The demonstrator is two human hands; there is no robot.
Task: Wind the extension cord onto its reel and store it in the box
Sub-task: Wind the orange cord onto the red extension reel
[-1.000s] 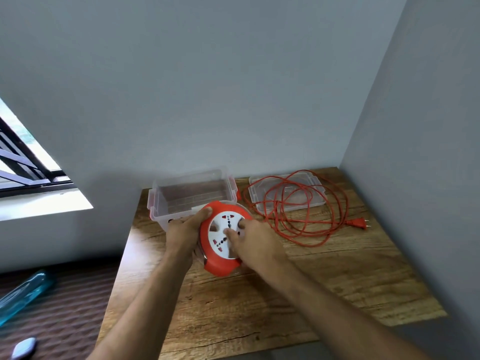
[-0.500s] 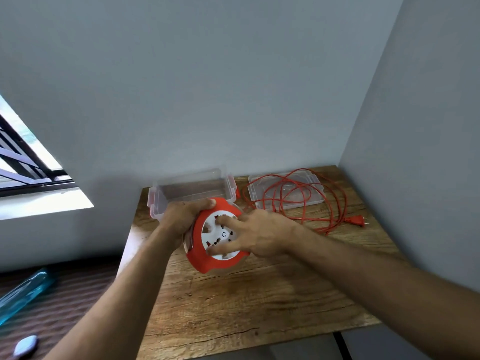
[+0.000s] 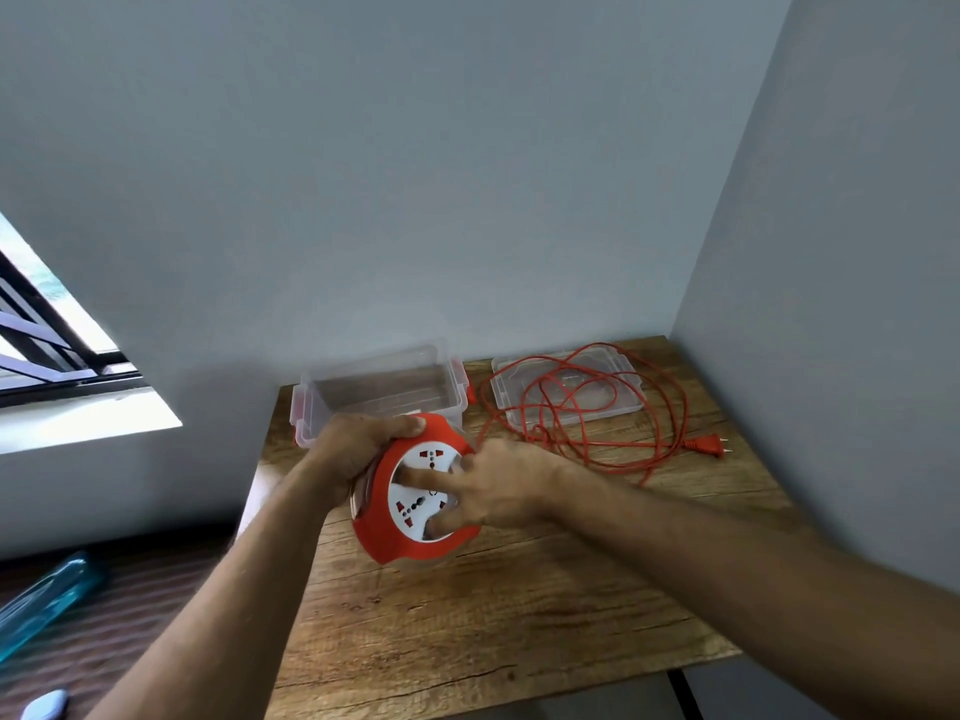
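A red reel (image 3: 410,543) with a white socket face is held tilted above the wooden table (image 3: 519,615). My left hand (image 3: 353,449) grips its upper left rim. My right hand (image 3: 498,485) lies spread on the white face, fingers pressing into it. The orange cord (image 3: 587,413) lies in loose loops at the back right, its plug (image 3: 709,444) near the right wall. One strand runs from the loops toward the reel. A clear plastic box (image 3: 379,387) with red clips stands empty behind the reel.
The box's clear lid (image 3: 623,402) lies flat under part of the cord loops. Walls close the table at the back and right. On the floor at left are a blue bottle (image 3: 47,600) and a small pale object (image 3: 44,706).
My right hand has turned on the reel's face, fingers now pointing left across it. The reel has tilted and the cord loops have shifted slightly. The left hand keeps its grip on the rim.
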